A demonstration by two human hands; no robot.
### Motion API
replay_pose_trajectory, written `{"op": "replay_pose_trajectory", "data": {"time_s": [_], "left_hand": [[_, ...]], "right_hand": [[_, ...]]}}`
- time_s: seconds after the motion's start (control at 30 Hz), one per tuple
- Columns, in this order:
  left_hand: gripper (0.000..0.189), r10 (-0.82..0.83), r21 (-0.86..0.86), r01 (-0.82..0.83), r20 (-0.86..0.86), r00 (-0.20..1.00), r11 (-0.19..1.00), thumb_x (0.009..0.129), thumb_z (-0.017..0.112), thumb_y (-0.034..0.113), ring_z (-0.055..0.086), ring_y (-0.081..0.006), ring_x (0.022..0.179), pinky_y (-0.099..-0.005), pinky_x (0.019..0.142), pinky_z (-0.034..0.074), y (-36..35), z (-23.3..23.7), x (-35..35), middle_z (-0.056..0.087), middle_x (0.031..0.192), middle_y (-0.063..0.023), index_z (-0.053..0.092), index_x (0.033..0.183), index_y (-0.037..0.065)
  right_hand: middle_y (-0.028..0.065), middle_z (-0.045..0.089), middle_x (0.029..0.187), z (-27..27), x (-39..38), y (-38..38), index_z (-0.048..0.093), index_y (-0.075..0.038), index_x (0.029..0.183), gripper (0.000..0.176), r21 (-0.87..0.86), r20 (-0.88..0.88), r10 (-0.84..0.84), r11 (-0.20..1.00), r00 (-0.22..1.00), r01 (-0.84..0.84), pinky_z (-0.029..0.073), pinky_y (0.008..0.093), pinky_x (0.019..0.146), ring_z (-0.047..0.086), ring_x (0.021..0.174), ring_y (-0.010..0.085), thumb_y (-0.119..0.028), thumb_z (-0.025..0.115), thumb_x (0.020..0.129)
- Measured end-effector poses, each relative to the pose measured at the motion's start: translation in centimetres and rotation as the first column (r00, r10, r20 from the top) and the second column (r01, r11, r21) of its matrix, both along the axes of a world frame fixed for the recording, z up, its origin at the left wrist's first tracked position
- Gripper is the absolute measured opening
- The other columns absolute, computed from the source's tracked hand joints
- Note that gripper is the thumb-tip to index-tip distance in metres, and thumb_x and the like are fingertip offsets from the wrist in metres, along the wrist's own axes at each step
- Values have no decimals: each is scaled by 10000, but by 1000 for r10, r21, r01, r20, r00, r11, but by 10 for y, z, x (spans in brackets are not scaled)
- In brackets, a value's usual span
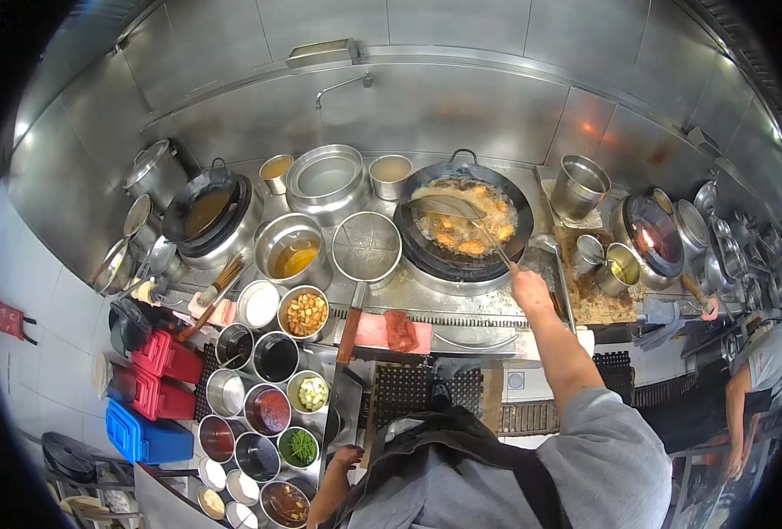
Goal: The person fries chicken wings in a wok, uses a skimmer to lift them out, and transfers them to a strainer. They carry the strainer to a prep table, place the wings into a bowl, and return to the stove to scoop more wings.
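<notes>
My right hand [530, 289] is closed around the long handle of a broad metal skimmer [448, 206]. The skimmer's head lies in a black wok [525, 201] of bubbling oil, where golden-brown fried pieces [473, 248] float. My left hand [348, 456] hangs low by the counter edge, its fingers loosely bent and nothing visible in it. Nearest to it is a steel pot of green vegetables [302, 447]. Left of the wok, a round wire strainer [367, 247] with a wooden handle rests over the counter.
Pots of ingredients [267, 410] crowd the left side, beside red bins [163, 388] and a blue bin [148, 434]. A second wok [204, 212] sits at far left. A flame glows in the right burner [648, 236]. Another person [766, 361] stands at right.
</notes>
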State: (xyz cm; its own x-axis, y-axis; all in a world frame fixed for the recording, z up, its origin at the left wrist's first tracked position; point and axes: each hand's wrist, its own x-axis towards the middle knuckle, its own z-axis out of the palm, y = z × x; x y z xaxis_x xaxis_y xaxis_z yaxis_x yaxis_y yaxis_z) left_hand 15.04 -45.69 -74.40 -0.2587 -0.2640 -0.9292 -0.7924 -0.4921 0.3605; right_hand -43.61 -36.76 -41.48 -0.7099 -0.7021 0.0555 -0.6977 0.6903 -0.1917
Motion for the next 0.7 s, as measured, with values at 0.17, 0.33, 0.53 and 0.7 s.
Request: {"op": "replay_pose_trajectory", "data": {"time_s": [0.17, 0.33, 0.53, 0.7], "left_hand": [[258, -39, 39, 37, 49, 998, 999, 823, 562, 199, 593, -173, 881, -386, 715, 480, -1, -15, 10, 612, 1002, -19, 619, 1063, 124], [253, 167, -17, -173, -184, 969, 985, 815, 563, 201, 589, -170, 878, -378, 718, 478, 20, 31, 46, 606, 987, -23, 609, 1045, 107], [309, 45, -200, -141, -422, 906, 970, 754, 611, 216, 586, -179, 853, -331, 701, 470, 47, 58, 72, 592, 963, -49, 576, 1034, 91], [314, 155, 22, -153, -127, 980, 988, 736, 628, 220, 588, -183, 843, -316, 690, 468, 25, 23, 51, 595, 929, -58, 584, 1021, 95]], "right_hand": [[204, 619, 971, 0, -9, -28, 550, -65, 1172, 404, -98, -12, -10, 995, 1000, 9, 476, 469, 804, 600, 887, 388, -37, 455, 781], [230, 613, 975, 10, -31, -3, 560, -68, 1152, 370, -243, -17, -53, 969, 998, 47, 475, 470, 810, 596, 916, 375, -57, 453, 798], [235, 624, 923, 35, -55, -6, 595, -86, 1112, 361, -121, -26, -146, 982, 989, 142, 476, 470, 820, 591, 903, 412, -84, 485, 767], [242, 621, 903, 2, -66, 14, 615, -79, 1066, 331, -29, -19, -105, 994, 994, 105, 474, 463, 818, 588, 918, 402, -80, 483, 762]]}}
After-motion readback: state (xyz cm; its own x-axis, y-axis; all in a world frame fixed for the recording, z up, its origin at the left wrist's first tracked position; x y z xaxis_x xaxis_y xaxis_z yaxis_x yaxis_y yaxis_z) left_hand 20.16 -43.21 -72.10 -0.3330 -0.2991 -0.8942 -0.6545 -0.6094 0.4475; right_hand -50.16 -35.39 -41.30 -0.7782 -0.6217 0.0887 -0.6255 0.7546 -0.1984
